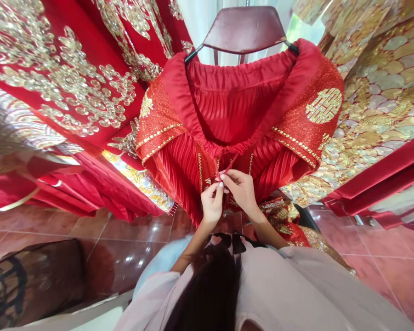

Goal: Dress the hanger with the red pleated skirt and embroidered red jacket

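Red pleated skirt [227, 110] with gold-trimmed glitter panels hangs by its waistband from a dark wooden hanger [243, 30], centre frame, waist opening gaping toward the camera. Both hands meet at the front centre of the waistband, touching each other: left hand [212, 202] pinched narrow on a thin red drawstring [227, 168], right hand [241, 188] likewise closed on the same cord just beside it. Red garments with gold embroidery [72, 87] hang to the left, a gold scale-patterned cloth [382, 96] to the right, glossy red tile floor [382, 257] below.
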